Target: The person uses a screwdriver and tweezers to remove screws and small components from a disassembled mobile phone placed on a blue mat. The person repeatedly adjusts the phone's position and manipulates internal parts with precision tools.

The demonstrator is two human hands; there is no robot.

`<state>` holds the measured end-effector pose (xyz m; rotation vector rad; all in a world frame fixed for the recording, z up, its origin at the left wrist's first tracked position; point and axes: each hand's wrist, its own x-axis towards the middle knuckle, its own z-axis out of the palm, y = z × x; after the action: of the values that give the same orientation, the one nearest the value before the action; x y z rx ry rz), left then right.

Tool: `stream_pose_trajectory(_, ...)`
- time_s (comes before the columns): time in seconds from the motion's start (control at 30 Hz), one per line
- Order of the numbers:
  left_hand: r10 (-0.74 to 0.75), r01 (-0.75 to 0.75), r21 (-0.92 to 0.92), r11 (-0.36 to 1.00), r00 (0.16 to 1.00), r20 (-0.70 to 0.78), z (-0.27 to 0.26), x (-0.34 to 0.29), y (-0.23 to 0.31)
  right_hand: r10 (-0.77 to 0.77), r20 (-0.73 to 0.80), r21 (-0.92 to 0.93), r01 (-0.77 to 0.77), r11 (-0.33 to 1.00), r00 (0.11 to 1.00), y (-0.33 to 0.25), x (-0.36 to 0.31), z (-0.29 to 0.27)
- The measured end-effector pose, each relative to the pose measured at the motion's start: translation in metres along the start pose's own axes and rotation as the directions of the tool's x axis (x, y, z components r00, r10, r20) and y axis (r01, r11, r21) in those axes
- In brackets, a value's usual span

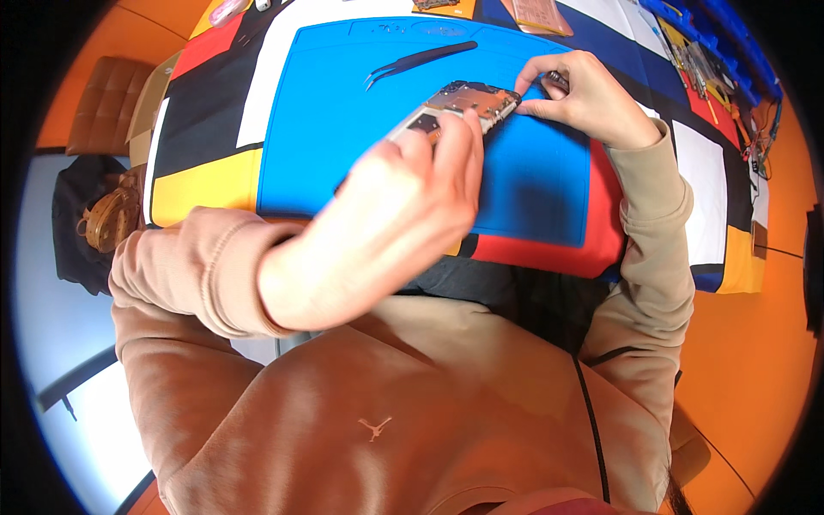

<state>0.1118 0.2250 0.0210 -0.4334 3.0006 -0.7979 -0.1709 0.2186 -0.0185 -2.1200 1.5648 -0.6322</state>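
Note:
My left hand [412,184] grips an opened smartphone [472,99] above the blue work mat [318,146]. The phone is tilted, its inner boards and metal parts showing; the fingers cover much of its near side. At the phone's far right corner, my right hand [592,99] has thumb and forefinger brought together. A small dark ribbed thing [558,80] shows among its curled fingers; its kind is unclear. Whatever lies between the fingertips is too small to make out. Black tweezers [425,57] lie on the mat beyond the phone, their tips toward the left.
Under the mat spreads a colour-block tablecloth [206,94]. Another phone-like part [442,7] and a flat copper-coloured piece [538,15] lie at the far edge. Blue bins [699,34] and several tools [699,73] stand far right. A brown bag [112,215] is at left.

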Motion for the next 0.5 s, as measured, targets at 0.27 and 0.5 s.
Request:
stream_pose_trajectory(0.27, -0.007, 0.006, 0.159, 0.987, 1.0, 0.007, 0.026, 0.036, 0.038, 0.067, -0.09, -0.126, -0.078, 0.989, 0.994, -0.003, 0.0, 0.006)
stream_pose_trajectory(0.5, 0.082, -0.08, 0.03, 0.996, 0.995, -0.058, 0.037, 0.059, 0.031, 0.214, -0.253, -0.322, -0.29, 0.901, 0.944, 0.013, -0.005, -0.021)
